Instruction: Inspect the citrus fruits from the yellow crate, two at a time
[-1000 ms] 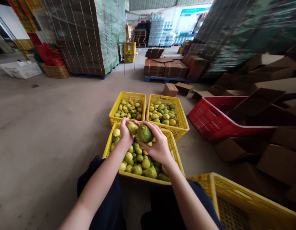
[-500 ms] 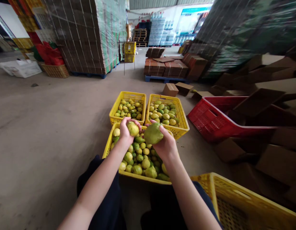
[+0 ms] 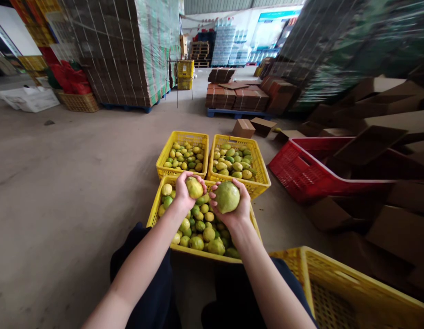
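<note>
My left hand (image 3: 185, 191) is curled round a small yellow lemon (image 3: 194, 188). In my right hand (image 3: 239, 212) rests a larger green lemon (image 3: 227, 197), with the fingers wrapped about its sides. Both hands hover side by side above the near yellow crate (image 3: 205, 255), which holds many yellow and green lemons (image 3: 208, 234). Just beyond it stand two more yellow crates, a left one (image 3: 160, 165) and a right one (image 3: 263, 176), each filled with similar fruit. My forearms cover parts of the near crate.
At the lower right stands another yellow crate (image 3: 356, 278). A red crate (image 3: 301, 176) with cardboard in it sits to the right, among loose cardboard boxes (image 3: 397, 228). Farther off are stacked flat cartons on a blue pallet (image 3: 239, 112) and a tall wrapped stack (image 3: 112, 55).
My hands have moved slightly apart, the right one shifting right. My right hand has turned palm up with the green lemon, showing another side of it. The crates have not moved.
</note>
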A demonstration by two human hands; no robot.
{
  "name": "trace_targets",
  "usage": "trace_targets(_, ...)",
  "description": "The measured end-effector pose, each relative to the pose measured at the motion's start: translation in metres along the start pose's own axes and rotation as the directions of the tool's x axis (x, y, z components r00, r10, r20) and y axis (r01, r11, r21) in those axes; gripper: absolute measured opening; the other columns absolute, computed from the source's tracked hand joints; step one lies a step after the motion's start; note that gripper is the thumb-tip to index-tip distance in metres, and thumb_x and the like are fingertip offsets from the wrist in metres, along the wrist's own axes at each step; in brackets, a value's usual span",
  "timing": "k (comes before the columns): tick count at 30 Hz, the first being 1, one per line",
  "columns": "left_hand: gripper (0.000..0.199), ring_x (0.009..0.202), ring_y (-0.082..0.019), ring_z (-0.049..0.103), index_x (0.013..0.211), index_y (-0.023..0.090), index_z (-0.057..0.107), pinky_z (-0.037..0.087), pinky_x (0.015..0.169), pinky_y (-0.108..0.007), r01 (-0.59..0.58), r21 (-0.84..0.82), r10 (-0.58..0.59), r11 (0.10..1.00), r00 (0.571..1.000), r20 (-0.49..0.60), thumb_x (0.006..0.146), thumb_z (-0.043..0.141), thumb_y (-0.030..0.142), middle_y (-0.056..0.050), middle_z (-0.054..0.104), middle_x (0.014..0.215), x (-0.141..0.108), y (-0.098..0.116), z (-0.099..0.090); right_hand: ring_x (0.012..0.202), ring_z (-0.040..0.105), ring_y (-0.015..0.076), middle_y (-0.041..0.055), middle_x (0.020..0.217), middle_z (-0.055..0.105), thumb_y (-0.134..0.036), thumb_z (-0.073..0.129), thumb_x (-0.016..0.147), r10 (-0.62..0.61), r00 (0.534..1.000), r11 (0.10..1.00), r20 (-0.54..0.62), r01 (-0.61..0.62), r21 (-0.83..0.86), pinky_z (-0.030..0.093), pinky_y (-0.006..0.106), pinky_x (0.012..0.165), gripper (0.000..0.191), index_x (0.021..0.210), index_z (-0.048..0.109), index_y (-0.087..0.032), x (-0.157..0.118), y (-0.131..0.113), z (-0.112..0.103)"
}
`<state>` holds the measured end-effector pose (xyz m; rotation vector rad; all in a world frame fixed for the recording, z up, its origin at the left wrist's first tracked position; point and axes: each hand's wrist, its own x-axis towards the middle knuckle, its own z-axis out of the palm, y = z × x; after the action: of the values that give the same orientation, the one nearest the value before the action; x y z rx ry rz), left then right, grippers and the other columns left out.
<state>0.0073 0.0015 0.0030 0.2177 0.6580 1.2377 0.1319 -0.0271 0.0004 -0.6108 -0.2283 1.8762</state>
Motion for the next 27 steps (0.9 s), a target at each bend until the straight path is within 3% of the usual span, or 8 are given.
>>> trace_targets(10,0.023,0.04,-0.012,0.049,0.049,0.016,0.048,0.04,0.042,-0.024,0.016,0.02,-0.016,1.0,1.0,0.002,0.069,0.042,0.025,-0.002,0.049,0.046,0.001,-0.002,0.001,0.051,0.056,0.0156,0.0045,0.062,0.061,-0.039,0.055,0.067,0.012,1.0,1.0,0.026,-0.011,-0.017,0.043,0.023,0.035,0.024,0.073,0.056,-0.017,0.001,0.0,-0.002)
trace_targets(14,0.018,0.044,-0.012,0.051,0.054,0.016,0.049,0.043,0.045,-0.023,0.095,-0.095,-0.1,0.991,0.993,-0.057,0.069,0.043,0.023,-0.002,0.05,0.049,0.006,-0.002,-0.005,0.053,0.058,0.0158,0.0045,0.064,0.062,-0.039,0.055,0.068,0.022,0.999,1.0,-0.047,-0.022,-0.008,0.045,0.024,0.038,0.024,0.076,0.056,-0.017,0.003,0.001,0.0)
trace_targets(18,0.018,0.052,-0.015,0.056,0.064,0.016,0.054,0.046,0.05,-0.026,0.112,-0.197,-0.131,0.974,0.987,-0.089,0.071,0.042,0.027,-0.004,0.056,0.058,0.013,-0.004,-0.011,0.061,0.062,0.0188,0.0052,0.07,0.066,-0.04,0.056,0.069,0.001,0.993,1.0,-0.12,0.003,0.03,0.053,0.032,0.051,0.026,0.083,0.057,-0.018,0.007,0.003,-0.003)
trace_targets(24,0.021,0.06,-0.017,0.058,0.072,0.015,0.058,0.05,0.062,-0.03,0.104,-0.051,-0.104,0.993,0.995,-0.002,0.075,0.042,0.028,-0.007,0.059,0.063,0.017,-0.004,-0.007,0.088,0.063,0.0278,0.0111,0.092,0.068,-0.043,0.052,0.07,-0.126,0.981,0.979,0.144,0.146,-0.14,0.053,0.049,0.072,0.033,0.089,0.058,-0.017,0.007,0.002,-0.007)
trace_targets(27,0.014,0.058,-0.013,0.056,0.072,0.015,0.058,0.049,0.061,-0.026,0.075,0.023,-0.075,0.997,0.997,-0.021,0.077,0.048,0.022,-0.004,0.059,0.062,0.014,-0.001,-0.003,0.087,0.063,0.0256,0.01,0.09,0.068,-0.04,0.053,0.072,-0.125,0.985,0.98,0.118,0.141,-0.137,0.054,0.044,0.072,0.03,0.091,0.059,-0.017,0.005,-0.005,-0.007)
